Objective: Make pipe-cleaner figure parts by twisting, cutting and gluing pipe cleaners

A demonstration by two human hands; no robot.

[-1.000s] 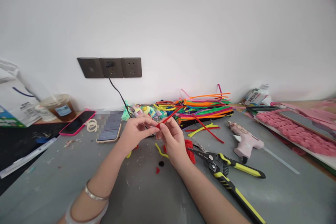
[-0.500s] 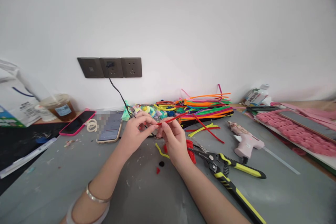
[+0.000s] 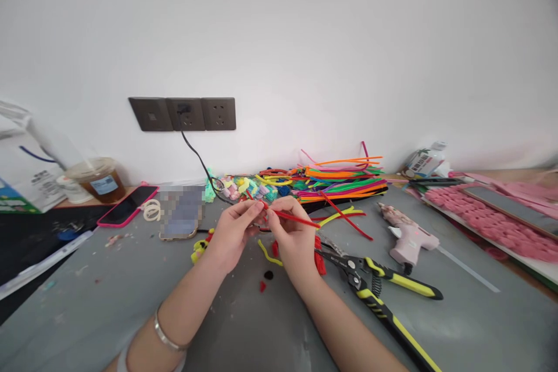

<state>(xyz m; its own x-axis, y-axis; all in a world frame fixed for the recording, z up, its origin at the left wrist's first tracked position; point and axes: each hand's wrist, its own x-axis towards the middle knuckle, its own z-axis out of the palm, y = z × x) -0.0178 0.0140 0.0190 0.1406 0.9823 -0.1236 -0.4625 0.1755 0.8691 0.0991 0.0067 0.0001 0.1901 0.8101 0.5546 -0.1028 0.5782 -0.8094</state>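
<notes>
Left hand [image 3: 231, 233] and right hand [image 3: 295, 239] pinching red pipe cleaner [image 3: 299, 220], blue label [image 3: 103, 185] on drink cup [image 3: 96, 170] illegible

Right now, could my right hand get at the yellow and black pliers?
Probably yes: the pliers lie just to the right of your right hand, with nothing across their handles, though that hand is pinching a red pipe cleaner.

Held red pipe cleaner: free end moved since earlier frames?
Yes: on the red pipe cleaner, the free end swung down and slightly right against the multicoloured bundle.
</notes>
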